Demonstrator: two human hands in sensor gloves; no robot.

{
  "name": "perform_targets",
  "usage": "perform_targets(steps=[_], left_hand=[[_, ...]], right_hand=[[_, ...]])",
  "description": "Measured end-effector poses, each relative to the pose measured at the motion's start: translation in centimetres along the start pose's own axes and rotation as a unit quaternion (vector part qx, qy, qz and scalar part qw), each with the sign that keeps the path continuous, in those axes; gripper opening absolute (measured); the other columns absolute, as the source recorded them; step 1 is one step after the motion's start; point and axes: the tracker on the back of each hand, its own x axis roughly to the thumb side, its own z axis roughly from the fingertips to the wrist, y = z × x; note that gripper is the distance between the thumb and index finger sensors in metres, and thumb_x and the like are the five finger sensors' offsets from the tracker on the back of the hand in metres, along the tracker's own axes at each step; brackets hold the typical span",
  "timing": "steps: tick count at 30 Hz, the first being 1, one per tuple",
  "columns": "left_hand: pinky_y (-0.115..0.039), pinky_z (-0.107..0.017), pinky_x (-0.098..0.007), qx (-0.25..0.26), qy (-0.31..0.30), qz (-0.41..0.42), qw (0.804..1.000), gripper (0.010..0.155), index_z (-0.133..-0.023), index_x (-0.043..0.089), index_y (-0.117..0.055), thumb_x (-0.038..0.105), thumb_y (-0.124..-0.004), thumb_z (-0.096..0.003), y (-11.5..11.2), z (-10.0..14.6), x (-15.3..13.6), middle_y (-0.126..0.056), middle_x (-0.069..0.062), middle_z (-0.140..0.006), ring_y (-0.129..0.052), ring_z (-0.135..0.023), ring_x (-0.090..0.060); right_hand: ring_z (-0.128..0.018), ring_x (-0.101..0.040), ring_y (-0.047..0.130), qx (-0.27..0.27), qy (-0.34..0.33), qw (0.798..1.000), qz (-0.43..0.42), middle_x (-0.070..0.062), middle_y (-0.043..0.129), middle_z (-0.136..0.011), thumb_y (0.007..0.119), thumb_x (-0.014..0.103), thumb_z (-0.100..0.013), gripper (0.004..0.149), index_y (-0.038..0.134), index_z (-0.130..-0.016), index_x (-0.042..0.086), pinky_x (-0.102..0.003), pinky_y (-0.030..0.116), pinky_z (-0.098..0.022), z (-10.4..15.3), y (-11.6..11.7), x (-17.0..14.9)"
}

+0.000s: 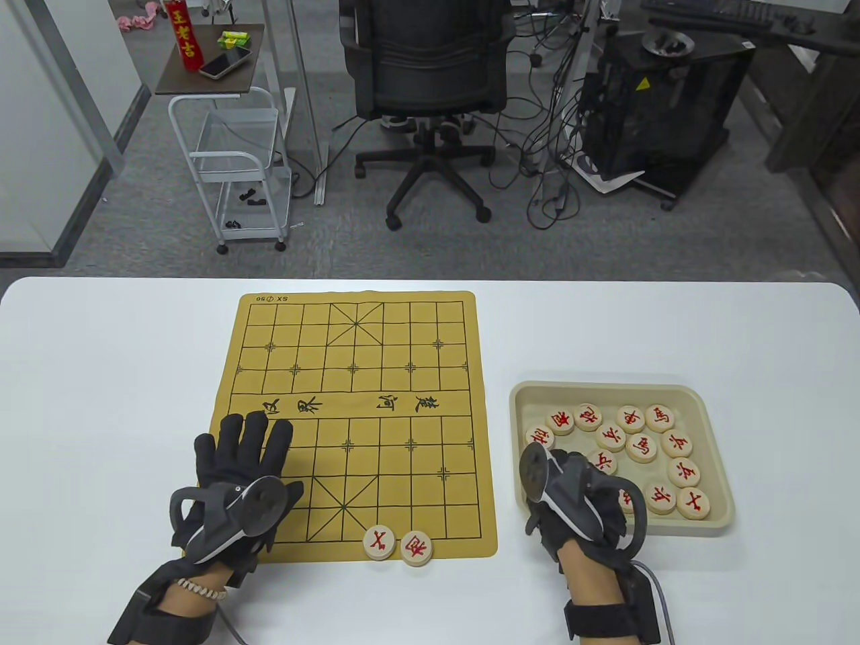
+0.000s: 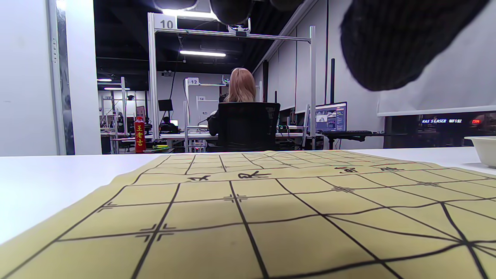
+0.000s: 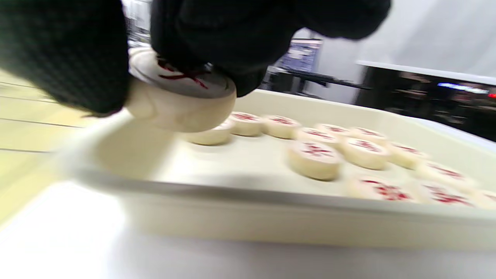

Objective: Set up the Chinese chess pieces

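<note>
A yellow chess board mat [image 1: 376,376] lies in the middle of the white table. Two round pale pieces with red characters [image 1: 378,541] [image 1: 416,547] stand on its near edge. A cream tray [image 1: 712,430] to the right holds several more red-marked pieces [image 1: 641,447]. My left hand [image 1: 245,457] lies flat with straight fingers on the mat's near left corner. My right hand [image 1: 591,497] is over the tray's near left part. In the right wrist view its fingers [image 3: 217,42] pinch one piece [image 3: 182,97] lifted above the tray [image 3: 271,209].
Beyond the table's far edge stand a black office chair [image 1: 430,74], a white cart [image 1: 235,168] and a black computer case with cables [image 1: 652,101]. In the left wrist view a person [image 2: 240,100] sits far off with their back turned.
</note>
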Motion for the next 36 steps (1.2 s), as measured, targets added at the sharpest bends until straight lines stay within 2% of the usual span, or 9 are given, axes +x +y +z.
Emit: perform_targets(steps=[6,12,16,18,20,23,27,32,36], left_hand=[[-0.030,-0.075,-0.076,-0.002,-0.001,-0.004,1.000,0.094,-0.110,0.033,-0.023,0.060,-0.079,-0.0392,0.0,0.0,0.1,-0.029,-0.015,-0.123,-0.032,-0.114,-0.054],[-0.030,-0.074,-0.076,-0.003,-0.002,-0.005,1.000,0.094,-0.110,0.033,-0.023,0.060,-0.079,-0.0392,-0.1,0.0,0.1,-0.029,-0.015,-0.123,-0.032,-0.114,-0.054],[-0.030,-0.075,-0.076,-0.004,-0.001,-0.003,1.000,0.094,-0.110,0.033,-0.023,0.060,-0.079,-0.0392,-0.1,0.0,0.1,-0.028,-0.015,-0.123,-0.032,-0.114,-0.054],[-0.030,-0.075,-0.076,-0.006,-0.001,-0.004,1.000,0.094,-0.110,0.033,-0.023,0.060,-0.079,-0.0393,-0.1,0.0,0.1,-0.028,-0.015,-0.123,-0.032,-0.114,-0.053],[-0.030,-0.074,-0.076,-0.007,0.000,-0.005,1.000,0.094,-0.110,0.033,-0.023,0.060,-0.079,-0.0391,-0.2,0.0,0.1,-0.029,-0.015,-0.123,-0.033,-0.114,-0.054],[-0.030,-0.075,-0.076,-0.008,-0.002,-0.008,1.000,0.094,-0.110,0.033,-0.023,0.060,-0.079,-0.0393,-0.2,0.0,0.3,-0.028,-0.015,-0.123,-0.032,-0.114,-0.053],[-0.030,-0.075,-0.076,-0.006,-0.002,-0.009,1.000,0.094,-0.110,0.033,-0.023,0.060,-0.079,-0.0391,-0.2,0.0,0.2,-0.029,-0.015,-0.123,-0.032,-0.114,-0.053],[-0.030,-0.075,-0.076,-0.008,0.001,-0.006,1.000,0.094,-0.110,0.033,-0.023,0.060,-0.079,-0.0392,-0.2,0.0,0.1,-0.028,-0.015,-0.123,-0.032,-0.114,-0.054],[-0.030,-0.075,-0.076,-0.008,0.002,-0.005,1.000,0.095,-0.110,0.033,-0.023,0.060,-0.079,-0.0392,-0.2,-0.1,0.0,-0.028,-0.015,-0.123,-0.032,-0.114,-0.054]], right_hand=[[-0.041,-0.004,0.099,0.017,-0.110,0.994,0.011,-0.007,0.092,-0.088,0.102,0.054,-0.029,0.060,0.083,-0.079,0.027,-0.029,0.087,-0.032,3.2,1.5,4.9],[-0.043,-0.004,0.099,0.068,-0.135,0.987,0.046,-0.006,0.090,-0.090,0.102,0.053,-0.030,0.061,0.082,-0.080,0.027,-0.029,0.087,-0.034,3.3,5.2,7.0],[-0.054,-0.009,0.099,0.108,-0.132,0.985,0.000,-0.006,0.085,-0.095,0.100,0.050,-0.032,0.062,0.080,-0.086,0.027,-0.032,0.086,-0.040,2.7,3.7,6.1],[-0.058,-0.011,0.099,0.065,-0.101,0.991,-0.060,-0.006,0.084,-0.097,0.098,0.048,-0.036,0.058,0.080,-0.087,0.028,-0.033,0.085,-0.042,2.0,1.9,4.6],[-0.062,-0.014,0.098,-0.007,-0.036,0.994,-0.102,-0.006,0.082,-0.100,0.098,0.044,-0.038,0.056,0.080,-0.089,0.029,-0.034,0.084,-0.043,0.9,-0.1,2.6],[-0.066,-0.015,0.098,-0.044,0.007,0.996,-0.073,-0.004,0.080,-0.102,0.098,0.043,-0.038,0.058,0.079,-0.091,0.031,-0.034,0.084,-0.044,-1.5,-1.5,0.7],[-0.071,-0.017,0.096,-0.013,0.040,0.999,-0.027,-0.004,0.077,-0.105,0.099,0.041,-0.039,0.062,0.076,-0.096,0.032,-0.035,0.083,-0.047,-4.9,-1.0,-0.3],[-0.069,-0.015,0.094,0.055,0.051,0.995,0.069,-0.002,0.080,-0.100,0.099,0.042,-0.038,0.071,0.070,-0.102,0.031,-0.036,0.082,-0.048,-8.3,1.7,0.3],[-0.065,-0.014,0.092,0.141,0.063,0.984,0.084,-0.001,0.079,-0.098,0.099,0.045,-0.037,0.081,0.060,-0.107,0.034,-0.036,0.081,-0.049,-10.2,3.8,0.3]])
